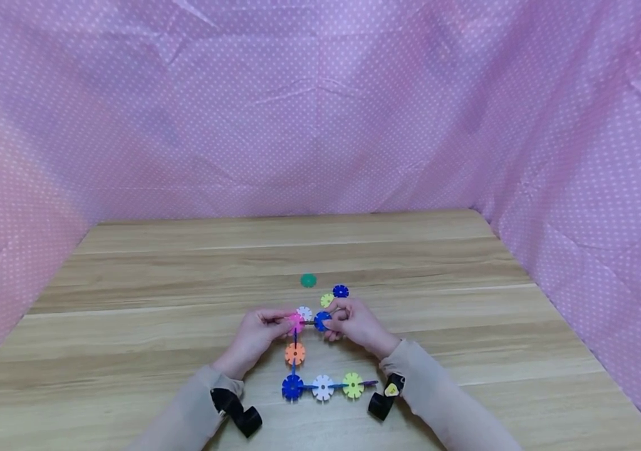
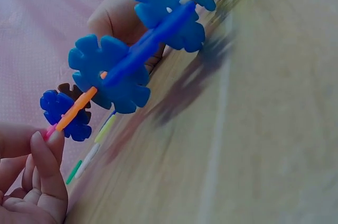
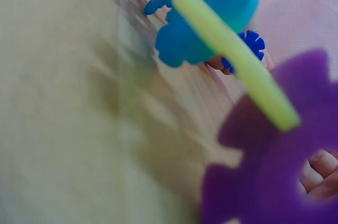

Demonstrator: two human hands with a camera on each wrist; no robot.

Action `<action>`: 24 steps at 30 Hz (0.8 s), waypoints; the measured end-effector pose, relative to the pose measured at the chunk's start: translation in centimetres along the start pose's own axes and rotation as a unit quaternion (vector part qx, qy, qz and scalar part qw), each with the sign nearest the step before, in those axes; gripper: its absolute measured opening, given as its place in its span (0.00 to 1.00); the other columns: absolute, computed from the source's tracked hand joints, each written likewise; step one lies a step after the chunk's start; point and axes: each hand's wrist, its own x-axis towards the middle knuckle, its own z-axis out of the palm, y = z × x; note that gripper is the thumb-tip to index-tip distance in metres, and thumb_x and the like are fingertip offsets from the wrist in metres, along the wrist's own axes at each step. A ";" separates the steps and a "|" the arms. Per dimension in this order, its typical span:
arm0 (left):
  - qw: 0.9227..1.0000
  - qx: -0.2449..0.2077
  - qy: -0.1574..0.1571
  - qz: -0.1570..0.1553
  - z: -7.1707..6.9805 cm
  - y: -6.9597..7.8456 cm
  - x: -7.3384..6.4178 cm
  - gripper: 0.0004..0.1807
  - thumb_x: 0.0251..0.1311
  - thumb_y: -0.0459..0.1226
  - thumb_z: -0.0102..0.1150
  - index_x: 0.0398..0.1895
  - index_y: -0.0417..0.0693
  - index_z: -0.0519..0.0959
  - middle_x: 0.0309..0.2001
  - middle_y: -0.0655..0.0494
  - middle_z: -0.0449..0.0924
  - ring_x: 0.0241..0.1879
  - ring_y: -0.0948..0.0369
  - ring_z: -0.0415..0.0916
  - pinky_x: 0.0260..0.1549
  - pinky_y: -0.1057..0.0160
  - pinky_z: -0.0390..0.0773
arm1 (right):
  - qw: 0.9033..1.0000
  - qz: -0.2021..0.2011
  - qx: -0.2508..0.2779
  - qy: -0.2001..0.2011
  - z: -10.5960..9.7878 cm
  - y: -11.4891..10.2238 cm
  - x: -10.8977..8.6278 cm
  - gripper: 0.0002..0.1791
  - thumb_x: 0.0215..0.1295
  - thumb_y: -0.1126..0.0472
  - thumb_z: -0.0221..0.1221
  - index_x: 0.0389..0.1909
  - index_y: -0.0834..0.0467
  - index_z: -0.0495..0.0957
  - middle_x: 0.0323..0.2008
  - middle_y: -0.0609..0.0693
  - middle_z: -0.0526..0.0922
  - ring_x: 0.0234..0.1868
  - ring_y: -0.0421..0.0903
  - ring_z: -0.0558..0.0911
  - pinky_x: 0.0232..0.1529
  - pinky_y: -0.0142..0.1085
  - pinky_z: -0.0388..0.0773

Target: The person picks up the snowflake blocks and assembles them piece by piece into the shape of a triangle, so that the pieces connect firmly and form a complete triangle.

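Fingers (image 1: pixel 279 327) gripped a disc chain's (image 1: pixel 294 354) far end.
The left hand (image 1: pixel 259 333) pinched a pink disc (image 1: pixel 297 322); the right hand (image 1: pixel 361 324), a blue one (image 1: pixel 320 319).

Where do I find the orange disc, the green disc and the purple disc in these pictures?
Orange disc (image 1: pixel 292 352), head view: its face, near the centre.
Green disc (image 1: pixel 308 280), head view: the middle of its face.
Purple disc (image 3: pixel 264 171), right wrist view: its face, left of the central hole.
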 end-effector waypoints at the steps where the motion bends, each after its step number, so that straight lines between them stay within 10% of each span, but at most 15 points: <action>1: 1.000 0.003 0.001 -0.001 0.1 0.0 0.0 0.14 0.57 0.28 0.60 0.47 0.38 0.81 0.39 0.49 0.85 0.34 0.64 0.80 0.35 0.68 0.82 | 1.000 0.000 0.001 0.001 0.0 0.0 0.0 0.09 0.59 0.75 0.56 0.41 0.71 0.74 0.22 0.54 0.83 0.23 0.41 0.81 0.31 0.36 0.84; 24: 1.000 0.003 0.014 -0.010 0.3 -0.1 0.3 0.13 0.58 0.29 0.59 0.47 0.38 0.81 0.34 0.53 0.83 0.33 0.63 0.79 0.35 0.68 0.81 | 0.998 0.010 0.011 -0.056 -0.6 0.1 0.4 0.10 0.61 0.70 0.57 0.41 0.68 0.70 0.28 0.60 0.85 0.23 0.41 0.82 0.31 0.36 0.84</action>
